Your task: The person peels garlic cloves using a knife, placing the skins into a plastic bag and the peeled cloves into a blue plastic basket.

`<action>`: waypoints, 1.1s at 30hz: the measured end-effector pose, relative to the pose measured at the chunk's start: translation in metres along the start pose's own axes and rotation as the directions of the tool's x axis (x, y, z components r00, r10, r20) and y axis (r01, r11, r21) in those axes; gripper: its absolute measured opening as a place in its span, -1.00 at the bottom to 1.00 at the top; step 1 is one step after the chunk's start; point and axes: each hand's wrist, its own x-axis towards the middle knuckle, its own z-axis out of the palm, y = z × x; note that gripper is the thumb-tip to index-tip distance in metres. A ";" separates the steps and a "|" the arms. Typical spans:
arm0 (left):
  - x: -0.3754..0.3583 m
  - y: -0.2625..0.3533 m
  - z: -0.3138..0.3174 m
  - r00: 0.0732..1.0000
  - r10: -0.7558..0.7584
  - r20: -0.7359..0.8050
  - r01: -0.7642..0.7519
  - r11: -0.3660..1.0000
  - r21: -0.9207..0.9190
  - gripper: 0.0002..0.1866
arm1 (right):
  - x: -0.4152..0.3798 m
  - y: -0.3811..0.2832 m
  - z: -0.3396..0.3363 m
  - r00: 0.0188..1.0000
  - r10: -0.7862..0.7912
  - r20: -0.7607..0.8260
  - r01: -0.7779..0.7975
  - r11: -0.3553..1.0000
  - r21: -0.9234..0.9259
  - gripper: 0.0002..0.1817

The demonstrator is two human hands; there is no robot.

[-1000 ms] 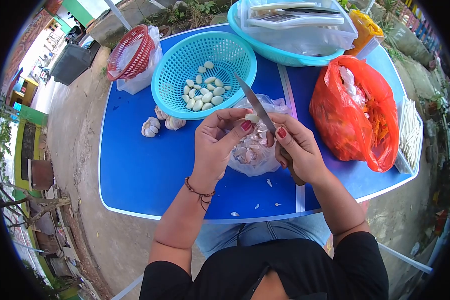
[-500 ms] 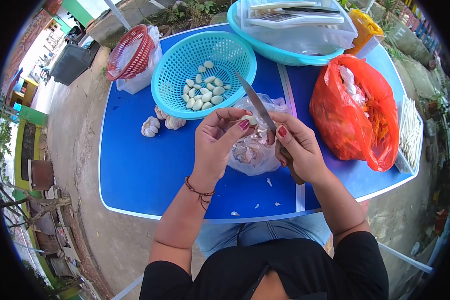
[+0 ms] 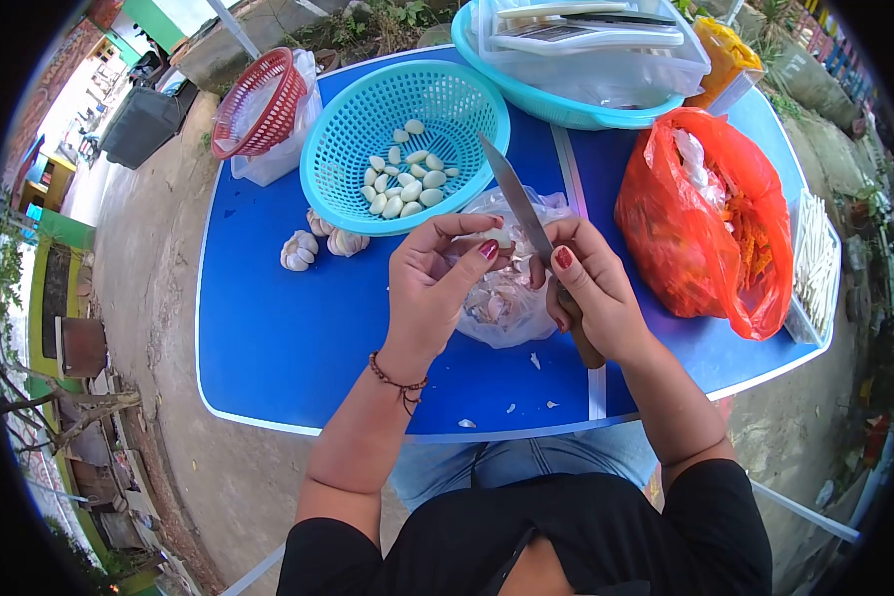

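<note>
Pinching garlic clove (image 3: 501, 238) in left hand (image 3: 429, 266) over peel bag (image 3: 512, 323), we grip knife (image 3: 521, 205) in right hand (image 3: 598, 285). Knife just beside clove; if clove rolls, we could get nicked.

Pretty sure this is outdoors, some kind of yard or open lot. There's bare, dusty ground (image 3: 184, 328) all around the blue table (image 3: 268, 368), daylight everywhere, weedy plants (image 3: 397, 18) past the far edge, and a green-and-white wall (image 3: 157, 18) off to the left. The turquoise basket (image 3: 318, 194) of peeled garlic cloves (image 3: 408, 189) makes it a makeshift food-prep spot, but home or food stall? Can't tell.
</note>
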 end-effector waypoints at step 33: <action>0.000 0.010 0.008 0.996 -0.062 0.066 0.046 0.975 0.219 -0.38 | 0.000 -0.006 0.001 0.990 -0.117 0.080 0.105 0.984 0.141 -0.52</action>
